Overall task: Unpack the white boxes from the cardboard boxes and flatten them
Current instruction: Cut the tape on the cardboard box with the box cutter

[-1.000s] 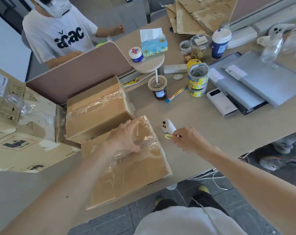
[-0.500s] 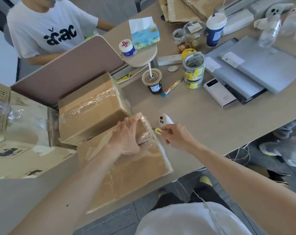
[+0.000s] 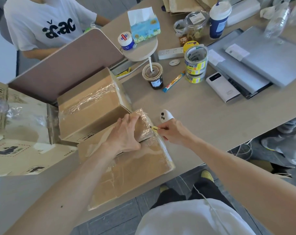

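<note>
Far left: a stack of pale printed cardboard cartons (image 3: 16,150) stands at the worktop's left end, with crumpled clear film on top.
Rear box: a brown cardboard box sealed with clear tape (image 3: 89,106) sits closed just behind the near one, touching it.
Near box: a flat brown cardboard box wrapped in glossy clear tape (image 3: 132,170) lies at the front edge of the grey worktop (image 3: 203,119), its near corner overhanging.
Left hand: the left hand (image 3: 126,134) lies palm-down on the raised far end of the near box, fingers spread and lightly bent, pressing on it rather than closed round anything.
Cutter: a small yellow cutter (image 3: 154,128) points left, its tip at the right edge of the near box, just beside the left fingertips.
Right hand: the right hand (image 3: 173,133) pinches the cutter between thumb and curled fingers, just right of the box.
Behind it: a white handheld controller (image 3: 165,115) lies on the worktop, touching or nearly touching the right hand.
Further right: a lidded iced coffee cup (image 3: 153,76), stacked tape rolls (image 3: 195,63) and a white power bank (image 3: 222,88) stand well apart from the boxes.
</note>
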